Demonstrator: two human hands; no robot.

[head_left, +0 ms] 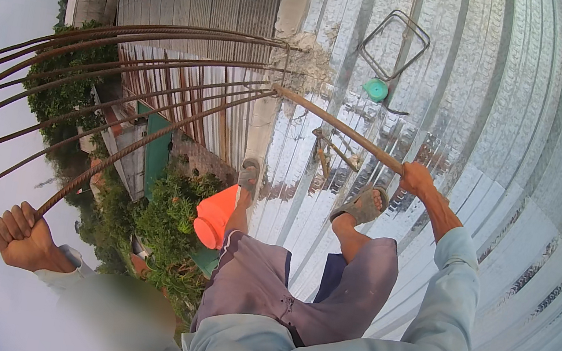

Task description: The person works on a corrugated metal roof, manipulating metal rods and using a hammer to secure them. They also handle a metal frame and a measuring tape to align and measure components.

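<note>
My left hand point(23, 234) is closed round the upper end of a brown ribbed rebar point(117, 157), one of several standing out of a broken concrete top point(305, 64). My right hand point(417, 179) grips the end of a long wooden stick point(342, 131). The stick's other end meets the foot of that rebar; how the two touch there is too small to tell. Beside it, the other rebars point(134, 32) spread to the left. Below the stick, a rusty hand tool point(333, 153) with two arms lies on the metal sheets, its kind unclear.
Corrugated metal roofing point(518, 133) spreads under and right of me. A rectangular wire frame point(395, 44) and a round green object point(375, 89) lie on it. An orange container point(216, 215) is by my left foot point(248, 177), at the concrete edge. Trees point(177, 218) lie far below.
</note>
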